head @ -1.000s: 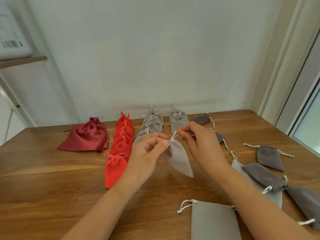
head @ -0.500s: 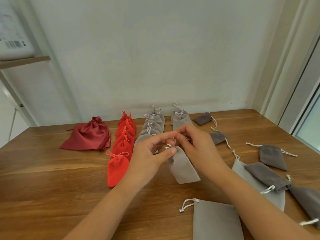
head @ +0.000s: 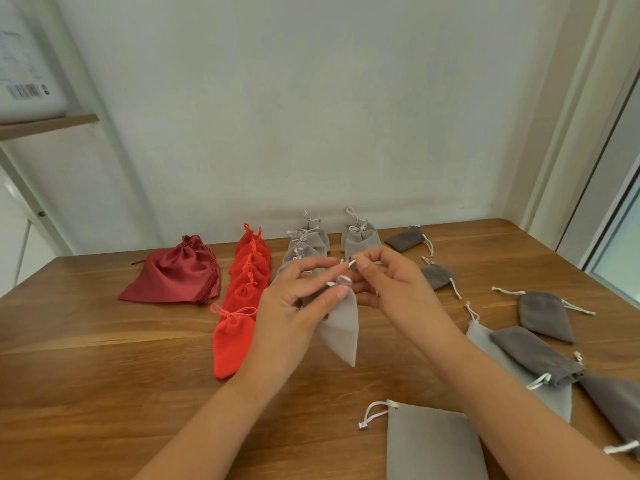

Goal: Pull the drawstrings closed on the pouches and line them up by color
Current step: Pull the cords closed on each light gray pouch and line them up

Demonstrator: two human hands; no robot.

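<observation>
A small light grey pouch (head: 341, 327) hangs above the wooden table (head: 104, 358), its neck gathered. My left hand (head: 298, 306) pinches the neck and cord loop between thumb and fingers. My right hand (head: 391, 282) pinches the white drawstring end just right of it. Behind stand a row of bright red pouches (head: 239, 327), a row of light grey pouches (head: 304, 244) and two more light grey ones (head: 360, 237), all drawn closed. A large dark red satin pouch (head: 176, 275) lies at the left.
Several dark grey pouches (head: 540, 313) lie scattered on the right side of the table, with a pale grey one (head: 485, 341) under them. A larger flat grey pouch (head: 433, 441) lies near the front edge. A wall closes the back; a shelf (head: 45, 123) sits at upper left.
The light grey pouch dipped toward the table, then rose again. Both hands have shifted from pulling the cords apart to working the cord close at the neck.
</observation>
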